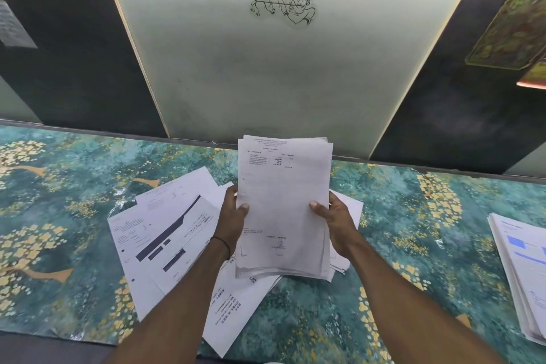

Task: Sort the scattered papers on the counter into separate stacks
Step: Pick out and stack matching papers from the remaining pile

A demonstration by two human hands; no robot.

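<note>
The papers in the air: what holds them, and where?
The bundle of papers is held by its long side edges: the left hand grips the left edge, the right hand the right edge.

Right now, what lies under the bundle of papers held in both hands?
Loose printed sheets scattered on the patterned counter, showing at its left, right and bottom edges. The held bundle covers the pile's middle.

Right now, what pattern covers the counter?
The counter is teal with yellow-gold flowering trees; head view.

head cam, wide-angle | faces forward-down | close over counter (399,216)
</note>
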